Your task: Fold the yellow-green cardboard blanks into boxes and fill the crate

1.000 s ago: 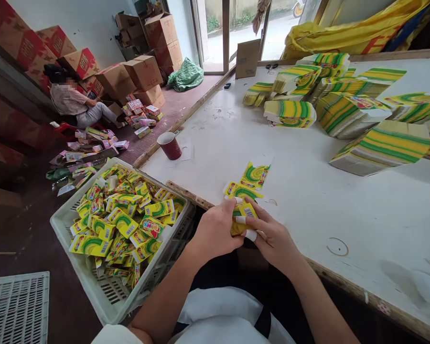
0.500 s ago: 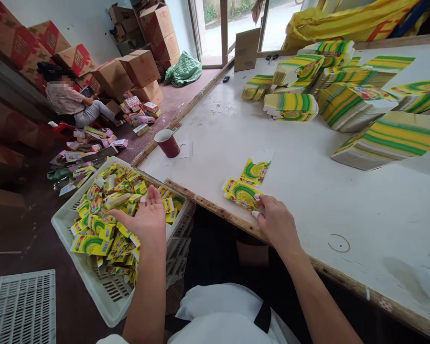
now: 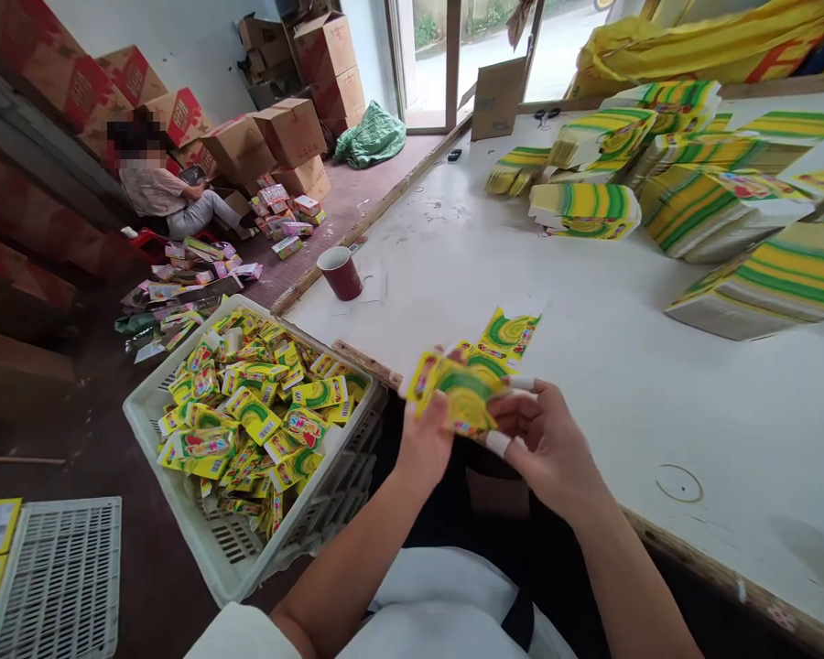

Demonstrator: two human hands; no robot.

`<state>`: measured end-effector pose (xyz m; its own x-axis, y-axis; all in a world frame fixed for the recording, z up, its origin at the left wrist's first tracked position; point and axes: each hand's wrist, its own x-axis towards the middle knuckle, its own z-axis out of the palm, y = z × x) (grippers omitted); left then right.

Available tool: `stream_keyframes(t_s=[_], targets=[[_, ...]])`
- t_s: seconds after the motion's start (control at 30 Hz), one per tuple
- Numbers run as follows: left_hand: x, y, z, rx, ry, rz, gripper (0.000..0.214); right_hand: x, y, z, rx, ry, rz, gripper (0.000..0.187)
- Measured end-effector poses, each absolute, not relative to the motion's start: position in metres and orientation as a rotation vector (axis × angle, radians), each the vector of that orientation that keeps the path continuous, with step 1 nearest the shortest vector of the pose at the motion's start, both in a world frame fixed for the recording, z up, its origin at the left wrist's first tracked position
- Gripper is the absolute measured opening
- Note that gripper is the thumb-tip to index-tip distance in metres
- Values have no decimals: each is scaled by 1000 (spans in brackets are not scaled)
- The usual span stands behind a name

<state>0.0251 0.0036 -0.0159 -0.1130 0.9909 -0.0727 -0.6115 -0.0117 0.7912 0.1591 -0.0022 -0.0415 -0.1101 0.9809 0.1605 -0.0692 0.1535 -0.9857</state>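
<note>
Both my hands hold one flat yellow-and-green printed carton blank (image 3: 457, 394) above the near edge of the white table (image 3: 590, 384). My left hand (image 3: 422, 444) grips its lower left side. My right hand (image 3: 542, 444), with white tape on the fingertips, pinches its right side. Another flat blank (image 3: 508, 331) lies on the table just behind. To the left, a white plastic crate (image 3: 171, 476) holds several folded yellow-and-green boxes (image 3: 261, 407).
Stacks of flat blanks (image 3: 693, 197) line the far right of the table. A dark red cup (image 3: 341, 273) stands at the table's left edge. A second white crate (image 3: 55, 577) is at lower left. A person (image 3: 168, 192) sits on the floor among cardboard boxes.
My left hand came back from over the crate to the table edge. My right hand lifted a flat blank off the table, and both hands now hold it.
</note>
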Motion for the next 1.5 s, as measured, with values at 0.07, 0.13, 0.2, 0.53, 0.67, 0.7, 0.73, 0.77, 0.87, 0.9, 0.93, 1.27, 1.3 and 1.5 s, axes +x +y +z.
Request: stream_keyframes(t_s=[0.07,0.13,0.2,0.53,0.67,0.7,0.73,0.77,0.87,0.9,0.93,1.27,1.3,1.5], targets=[[31,3,-9,640,801,1515,59,147,-14,-34,-883,-1348,1337,44],[33,5,-4,629,852,1602,53,136,-22,-31,-854,-1347,1377,43],[33,6,-4,607,908,1675,55,128,-25,-33,-890,-1343,1347,43],[10,3,-32,923,1005,1503,38,174,-6,-40,-1137,-1517,718,9],[-15,5,-17,1229,1062,1583,50,190,-2,-32,-1141,-1735,201,24],[-20,5,-11,1360,1083,1581,59,191,-2,-29,-1121,-1792,102,27],[-25,5,-4,1505,1121,1530,70,190,-2,-26,-1090,-1849,32,29],[-27,5,3,1649,1178,1418,80,188,-3,-24,-1048,-1902,-3,30],[-23,3,15,1906,1341,891,86,177,-10,-22,-933,-1962,58,30],[-19,2,16,1912,1377,754,79,173,-12,-24,-948,-1902,103,29],[-15,1,15,1903,1406,673,71,170,-14,-26,-990,-1794,168,32],[5,-10,-19,2103,1315,725,71,156,-11,-30,-800,-780,1771,58],[6,-10,-19,2140,1289,712,69,155,-10,-27,-791,-768,1807,57],[6,-6,-18,2168,1290,575,63,156,-13,-33,-808,-913,1742,64]])
